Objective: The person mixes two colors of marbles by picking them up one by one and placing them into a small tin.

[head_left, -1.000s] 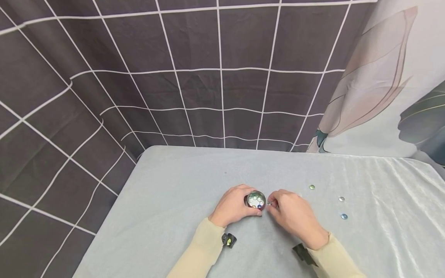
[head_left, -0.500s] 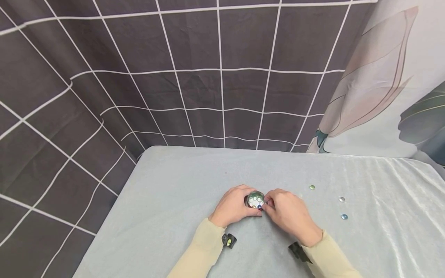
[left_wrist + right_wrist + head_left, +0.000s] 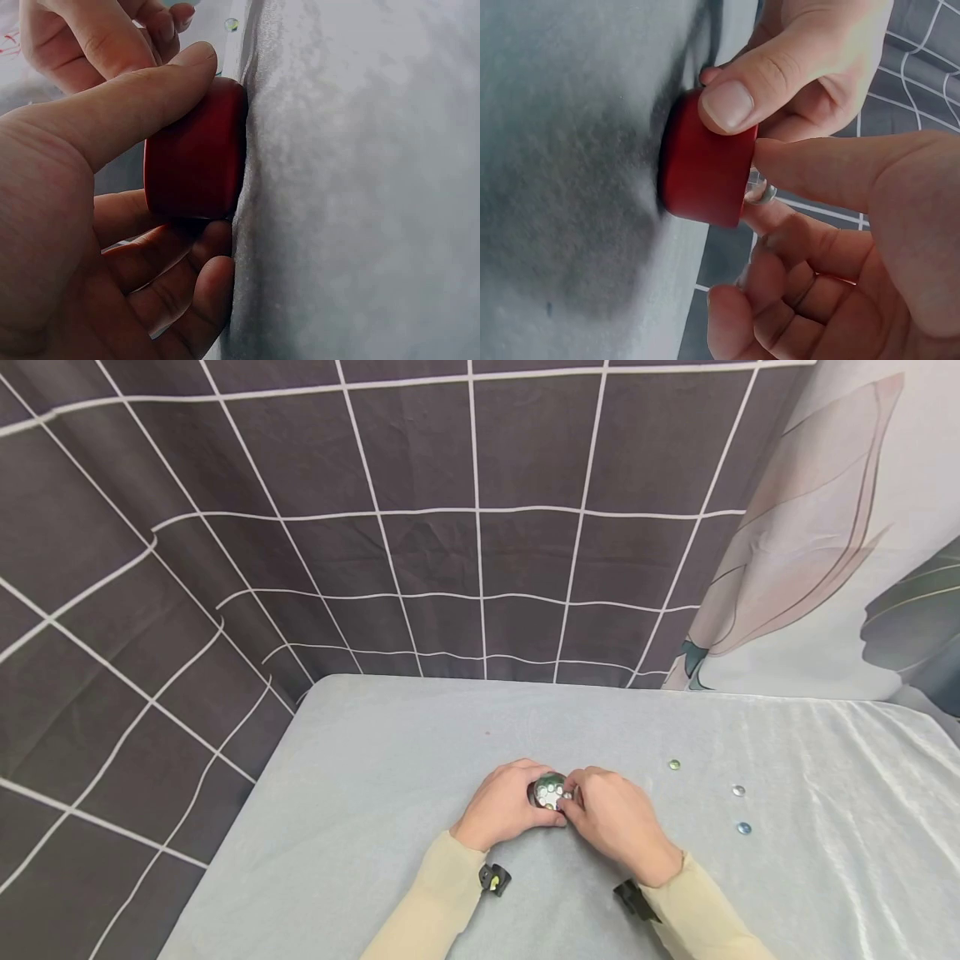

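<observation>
A short round red tin (image 3: 196, 161) stands on the pale cloth, and several small glass gems show in its shiny top (image 3: 549, 791) in the head view. My left hand (image 3: 501, 806) grips its side, the thumb on one side and the fingers curled round the other. At the tin's right rim, my right hand (image 3: 621, 818) pinches a clear glass gem (image 3: 765, 193) between thumb and index finger. Its other fingers are curled, as the right wrist view shows. The fingers partly hide the gem and the right part of the tin's top.
To the right on the cloth (image 3: 390, 752) lie a green gem (image 3: 674, 764), a clear gem (image 3: 738, 791) and a blue gem (image 3: 743, 828), spaced apart. A dark gridded curtain (image 3: 525, 552) hangs behind the table, with a floral curtain (image 3: 810, 527) at right.
My right hand has moved left with the gem, from just beside the tin to over its right rim. The left hand and the tin stay in place.
</observation>
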`<state>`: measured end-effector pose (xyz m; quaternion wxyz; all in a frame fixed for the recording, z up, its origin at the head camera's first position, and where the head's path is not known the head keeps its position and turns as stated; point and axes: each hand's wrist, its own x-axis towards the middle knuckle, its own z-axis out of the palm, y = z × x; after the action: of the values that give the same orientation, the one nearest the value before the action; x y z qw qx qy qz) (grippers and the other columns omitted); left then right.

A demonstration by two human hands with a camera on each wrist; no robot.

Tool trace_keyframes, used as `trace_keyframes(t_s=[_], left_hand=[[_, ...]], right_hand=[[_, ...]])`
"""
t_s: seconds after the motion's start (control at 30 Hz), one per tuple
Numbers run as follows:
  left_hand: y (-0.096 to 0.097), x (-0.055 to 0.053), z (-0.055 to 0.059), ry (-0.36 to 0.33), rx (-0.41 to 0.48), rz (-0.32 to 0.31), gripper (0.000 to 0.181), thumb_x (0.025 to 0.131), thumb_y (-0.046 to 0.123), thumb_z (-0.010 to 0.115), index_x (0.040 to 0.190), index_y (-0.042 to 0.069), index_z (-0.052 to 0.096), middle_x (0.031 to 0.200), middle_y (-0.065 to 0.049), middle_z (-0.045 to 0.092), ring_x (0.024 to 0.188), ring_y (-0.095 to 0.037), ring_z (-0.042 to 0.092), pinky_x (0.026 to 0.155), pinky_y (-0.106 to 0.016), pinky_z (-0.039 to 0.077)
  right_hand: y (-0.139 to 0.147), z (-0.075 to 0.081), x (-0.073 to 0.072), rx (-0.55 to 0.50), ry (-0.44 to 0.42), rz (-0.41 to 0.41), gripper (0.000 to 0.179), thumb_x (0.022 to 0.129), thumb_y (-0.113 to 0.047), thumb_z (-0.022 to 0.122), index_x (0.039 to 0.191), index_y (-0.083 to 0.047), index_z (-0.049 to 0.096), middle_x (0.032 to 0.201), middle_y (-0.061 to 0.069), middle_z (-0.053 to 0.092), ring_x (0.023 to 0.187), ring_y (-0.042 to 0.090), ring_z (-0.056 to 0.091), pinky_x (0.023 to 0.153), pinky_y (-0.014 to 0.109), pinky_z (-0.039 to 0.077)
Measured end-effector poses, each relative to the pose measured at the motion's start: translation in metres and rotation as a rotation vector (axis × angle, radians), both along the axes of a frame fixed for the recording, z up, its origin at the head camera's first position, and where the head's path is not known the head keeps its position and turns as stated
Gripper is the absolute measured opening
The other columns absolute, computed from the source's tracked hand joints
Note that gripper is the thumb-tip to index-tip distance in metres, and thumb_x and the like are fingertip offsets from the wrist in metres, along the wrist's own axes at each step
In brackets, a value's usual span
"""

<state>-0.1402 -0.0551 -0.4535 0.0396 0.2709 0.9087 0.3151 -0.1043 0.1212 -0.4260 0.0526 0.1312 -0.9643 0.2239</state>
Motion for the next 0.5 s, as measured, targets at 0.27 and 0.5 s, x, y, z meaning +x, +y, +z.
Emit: trace_keyframes(t_s=[0.27, 0.5], left_hand=[[-0.0003, -0.0005, -0.0003, 0.003, 0.000, -0.011, 0.051, 0.075, 0.041, 0.088, 0.119, 0.019, 0.073, 0.117, 0.007, 0.070, 0.104, -0.006, 0.063, 0.091, -0.023, 0.049], [-0.0005, -0.0010, -0.0021, 0.006, 0.007, -0.016, 0.050, 0.076, 0.040, 0.087, 0.118, 0.019, 0.073, 0.115, 0.007, 0.070, 0.104, -0.007, 0.064, 0.091, -0.023, 0.049]], right_hand=[[-0.0037, -0.0031, -0.0025, -0.002, -0.005, -0.009, 0.011, 0.081, -0.016, 0.079, 0.086, -0.012, 0.071, 0.068, -0.007, 0.053, 0.058, 0.011, 0.048, 0.051, 0.032, 0.043], [-0.0054, -0.0045, -0.0073, -0.002, -0.037, -0.014, 0.009, 0.082, -0.017, 0.077, 0.086, -0.011, 0.071, 0.069, -0.005, 0.057, 0.059, 0.011, 0.049, 0.051, 0.033, 0.044]])
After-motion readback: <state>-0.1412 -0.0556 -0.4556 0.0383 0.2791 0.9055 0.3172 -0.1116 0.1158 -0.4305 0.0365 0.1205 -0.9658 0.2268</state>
